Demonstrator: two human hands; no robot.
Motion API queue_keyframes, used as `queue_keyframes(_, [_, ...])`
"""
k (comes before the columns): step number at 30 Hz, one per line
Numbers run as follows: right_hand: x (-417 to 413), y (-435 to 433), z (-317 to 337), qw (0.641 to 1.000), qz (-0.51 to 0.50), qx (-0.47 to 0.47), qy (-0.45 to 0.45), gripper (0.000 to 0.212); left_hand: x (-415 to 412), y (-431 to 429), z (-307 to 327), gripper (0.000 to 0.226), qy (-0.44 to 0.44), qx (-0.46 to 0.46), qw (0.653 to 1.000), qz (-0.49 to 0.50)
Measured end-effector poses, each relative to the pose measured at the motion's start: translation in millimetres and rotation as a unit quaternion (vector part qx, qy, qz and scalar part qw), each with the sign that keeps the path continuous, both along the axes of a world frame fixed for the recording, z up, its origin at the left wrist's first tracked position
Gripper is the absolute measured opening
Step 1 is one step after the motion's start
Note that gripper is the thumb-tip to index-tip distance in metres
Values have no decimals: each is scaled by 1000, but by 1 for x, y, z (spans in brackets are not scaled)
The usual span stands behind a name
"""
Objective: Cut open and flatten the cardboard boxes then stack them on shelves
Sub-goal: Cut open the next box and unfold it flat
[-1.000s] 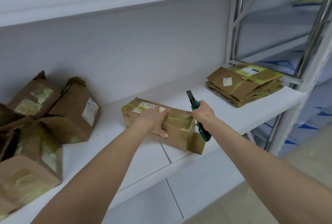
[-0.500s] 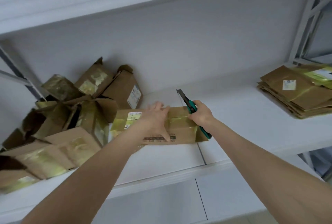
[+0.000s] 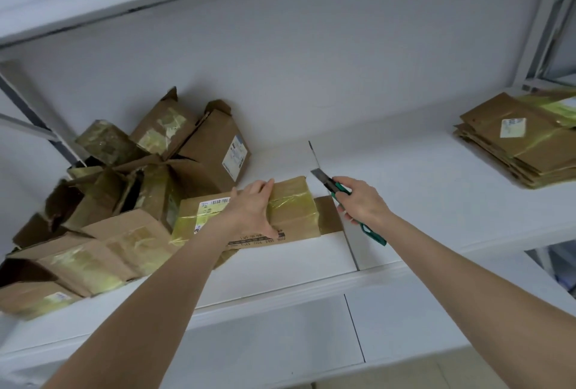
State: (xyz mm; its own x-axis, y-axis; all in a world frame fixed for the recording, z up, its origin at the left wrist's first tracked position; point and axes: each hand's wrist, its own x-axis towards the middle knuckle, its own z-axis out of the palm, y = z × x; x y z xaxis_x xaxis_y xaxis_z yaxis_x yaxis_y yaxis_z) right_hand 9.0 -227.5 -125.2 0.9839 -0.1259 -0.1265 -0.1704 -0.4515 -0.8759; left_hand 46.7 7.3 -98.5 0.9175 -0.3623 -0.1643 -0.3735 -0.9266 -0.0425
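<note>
The right hand (image 3: pixel 361 201) grips a green utility knife (image 3: pixel 339 189), blade out, just right of the taped box (image 3: pixel 293 204), while the left hand (image 3: pixel 252 204) presses flat on it. Piled boxes (image 3: pixel 124 201) crowd its left on the shelf (image 3: pixel 405 201), and its barcode label (image 3: pixel 215 203) is unreadable.

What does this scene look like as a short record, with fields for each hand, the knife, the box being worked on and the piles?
left hand: flat on top of the taped box, pressing it down
right hand: grips the utility knife, green handle, blade out
blade: just off the box's far right corner, not in the tape
taped box: lying on the white shelf, right end flap open
box pile: unflattened, left of the taped box
flattened stack: far right on the same shelf
</note>
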Motion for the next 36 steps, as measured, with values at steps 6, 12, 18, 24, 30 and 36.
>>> queue_keyframes(6, [-13,0,0,998,53,-30,9,42,-8,1,-3,126,-25,-6,1000,2])
queue_keyframes(12, [-20,-6,4,997,72,-36,-2,38,-10,3,-7,125,-45,-7,999,-4])
queue_keyframes(18, [-25,-6,0,995,98,-23,-7,40,-14,5,-10,123,-58,-7,998,-15])
queue_keyframes(24, [-33,-7,-2,994,109,-6,5,40,-15,7,-12,122,-63,-12,998,-11])
queue_keyframes(30, [-40,-7,-2,993,119,3,2,40,-16,5,-11,118,-60,-7,998,-11])
queue_keyframes(36, [-50,-5,5,992,122,-21,3,39,-17,4,-8,118,-50,-6,999,-10])
